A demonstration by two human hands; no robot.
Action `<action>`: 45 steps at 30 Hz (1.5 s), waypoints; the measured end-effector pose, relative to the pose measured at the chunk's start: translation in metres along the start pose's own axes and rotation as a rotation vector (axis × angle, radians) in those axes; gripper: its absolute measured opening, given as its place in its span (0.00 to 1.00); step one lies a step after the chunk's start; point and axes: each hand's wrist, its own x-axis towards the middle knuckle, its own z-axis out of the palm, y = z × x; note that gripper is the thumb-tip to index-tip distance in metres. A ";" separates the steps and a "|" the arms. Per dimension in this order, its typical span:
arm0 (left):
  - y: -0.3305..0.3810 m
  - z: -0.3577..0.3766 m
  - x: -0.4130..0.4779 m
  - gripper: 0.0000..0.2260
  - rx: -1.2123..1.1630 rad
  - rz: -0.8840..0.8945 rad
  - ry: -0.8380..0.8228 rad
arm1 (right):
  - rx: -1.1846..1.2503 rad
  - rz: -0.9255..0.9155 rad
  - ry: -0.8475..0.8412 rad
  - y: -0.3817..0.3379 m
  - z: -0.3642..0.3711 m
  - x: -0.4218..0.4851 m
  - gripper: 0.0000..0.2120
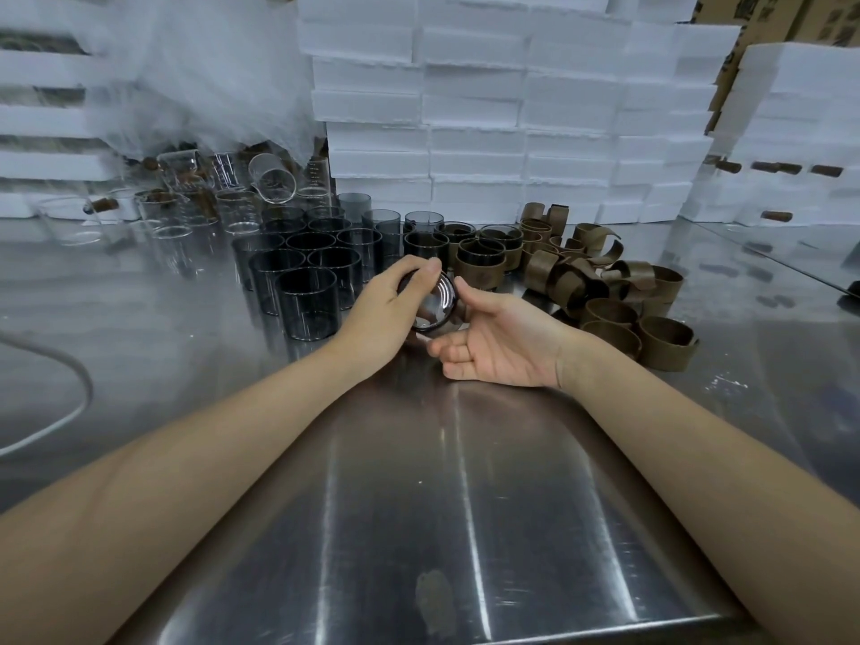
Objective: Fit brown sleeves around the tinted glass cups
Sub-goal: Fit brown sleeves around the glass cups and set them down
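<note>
My left hand (391, 309) grips a tinted glass cup (435, 307) tipped on its side, its base facing me. My right hand (502, 342) lies palm up just right of the cup, thumb and fingers touching its rim; a sliver of brown shows under the cup. Several bare tinted cups (307, 300) stand in rows to the left. A few cups wearing brown sleeves (479, 263) stand behind my hands. A heap of loose brown sleeves (609, 295) lies to the right.
The steel table (442, 505) stretches toward me. Clear glass cups (177, 216) crowd the back left, some tipped over. Stacks of white foam blocks (474, 109) wall off the back. A white cable (70, 412) curves at the left.
</note>
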 end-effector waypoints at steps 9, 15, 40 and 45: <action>0.004 0.002 0.000 0.20 -0.077 -0.117 0.006 | -0.033 0.009 -0.007 0.000 0.000 0.000 0.23; 0.005 0.000 -0.004 0.12 -0.067 -0.025 -0.085 | 0.109 -0.024 -0.070 -0.001 -0.003 -0.001 0.23; 0.008 0.006 -0.009 0.23 0.555 0.410 -0.060 | -0.370 -0.539 0.494 0.004 -0.008 0.010 0.10; 0.015 0.009 -0.016 0.23 0.661 0.447 -0.113 | -0.737 -0.614 0.686 0.011 0.001 0.013 0.16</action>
